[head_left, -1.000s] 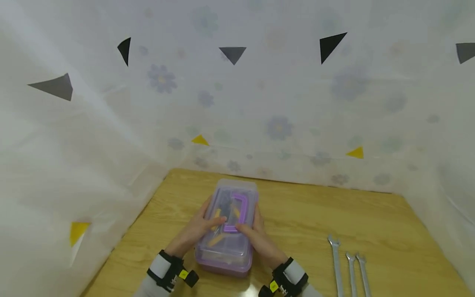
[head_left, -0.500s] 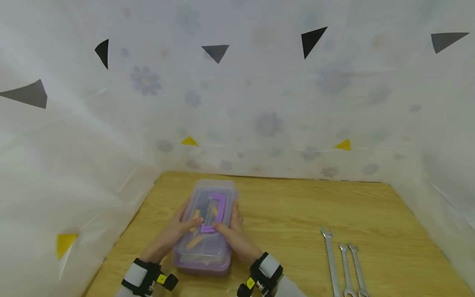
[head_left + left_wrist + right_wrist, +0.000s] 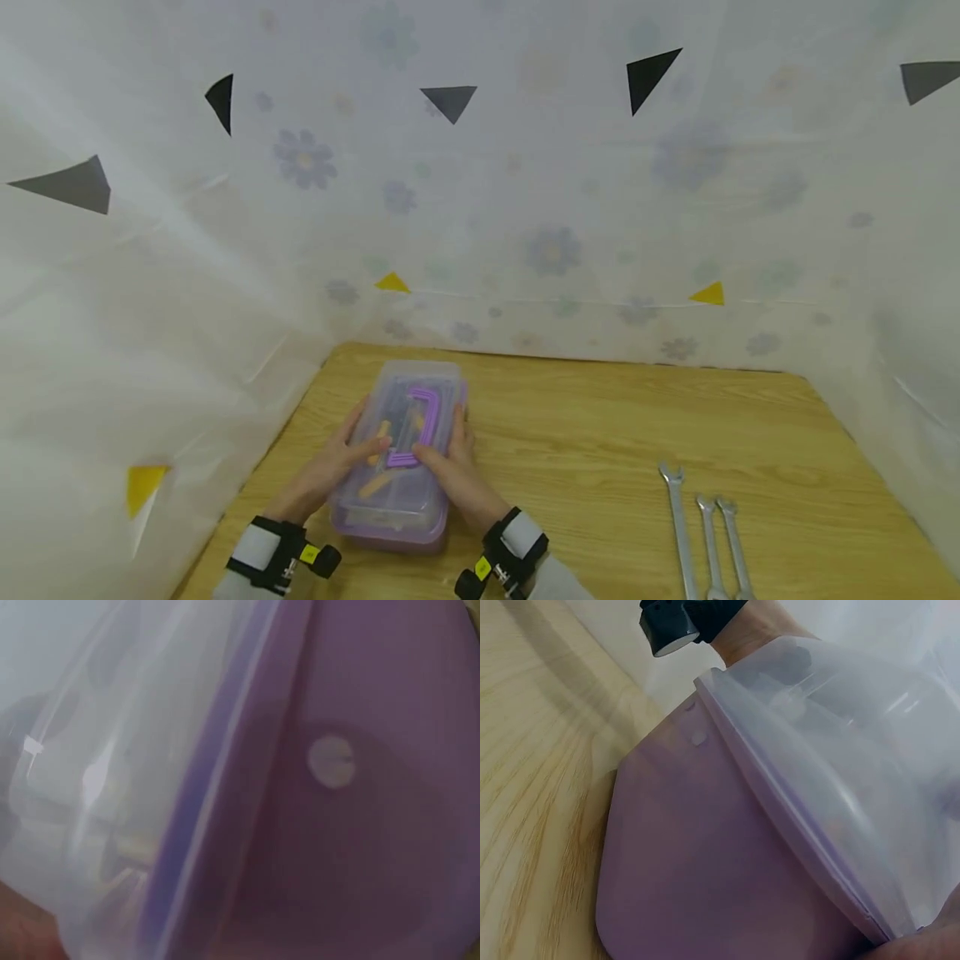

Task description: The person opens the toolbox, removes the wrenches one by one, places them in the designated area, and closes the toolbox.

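A storage box (image 3: pixel 397 500) with a purple base and a clear lid stands on the left half of the table. A purple handle (image 3: pixel 429 417) lies folded flat on the lid, and several orange-yellow pieces (image 3: pixel 377 483) show through the plastic. My left hand (image 3: pixel 330 471) holds the box's left side, thumb on top of the lid. From the other side my right hand (image 3: pixel 461 475) grips it, its thumb close by the purple handle. Both wrist views are filled mostly by the purple base (image 3: pixel 375 840) and the see-through lid (image 3: pixel 817 750). The fingers along the sides are partly hidden.
Three metal wrenches (image 3: pixel 678 533) lie side by side at the right of the wooden table (image 3: pixel 570 442). White flower-printed sheeting (image 3: pixel 510 208) with dark and yellow triangles rises behind the table and along its sides.
Both hands have shifted the box to the left across the table, farther from the wrenches. The grip on it looks the same. The head view has also turned slightly.
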A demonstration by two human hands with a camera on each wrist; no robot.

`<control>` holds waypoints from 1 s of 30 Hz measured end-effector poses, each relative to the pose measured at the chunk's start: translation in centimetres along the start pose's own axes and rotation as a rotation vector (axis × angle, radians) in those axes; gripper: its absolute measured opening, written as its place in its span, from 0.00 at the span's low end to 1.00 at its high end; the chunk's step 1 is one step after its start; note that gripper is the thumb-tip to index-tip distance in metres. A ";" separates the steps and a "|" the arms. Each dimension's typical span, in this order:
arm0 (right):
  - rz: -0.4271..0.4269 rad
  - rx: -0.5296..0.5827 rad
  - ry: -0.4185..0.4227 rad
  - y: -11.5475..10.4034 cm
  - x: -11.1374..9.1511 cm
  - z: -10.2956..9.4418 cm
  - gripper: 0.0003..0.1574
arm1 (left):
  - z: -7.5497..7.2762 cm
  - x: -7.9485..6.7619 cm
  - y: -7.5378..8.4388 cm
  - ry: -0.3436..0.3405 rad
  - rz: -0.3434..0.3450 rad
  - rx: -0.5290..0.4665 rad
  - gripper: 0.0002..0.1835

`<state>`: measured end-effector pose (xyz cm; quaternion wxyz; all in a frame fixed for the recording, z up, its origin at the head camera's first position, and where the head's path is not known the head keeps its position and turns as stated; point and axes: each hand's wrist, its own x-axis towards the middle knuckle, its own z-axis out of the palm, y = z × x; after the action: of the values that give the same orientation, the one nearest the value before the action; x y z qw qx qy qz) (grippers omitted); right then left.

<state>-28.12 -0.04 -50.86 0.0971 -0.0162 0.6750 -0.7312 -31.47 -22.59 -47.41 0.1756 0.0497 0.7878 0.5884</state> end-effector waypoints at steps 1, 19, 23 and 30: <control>0.000 -0.006 0.004 0.0 0.1 0.3 0.70 | -0.3 -0.1 -0.1 -0.004 0.001 0.003 0.54; -0.017 0.001 -0.001 0.6 2.8 4.7 0.73 | -5.2 -0.4 -1.2 -0.013 -0.035 0.042 0.52; -0.033 -0.011 0.007 0.4 3.0 6.1 0.72 | -6.8 -0.5 -1.3 -0.010 -0.059 0.078 0.53; -0.003 -0.005 0.010 0.1 3.5 7.6 0.71 | -8.4 -0.5 -1.8 -0.030 -0.066 0.082 0.51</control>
<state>-30.35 -8.14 -50.68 0.0927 -0.0137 0.6773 -0.7297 -33.56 -30.95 -46.97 0.2044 0.0398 0.8097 0.5486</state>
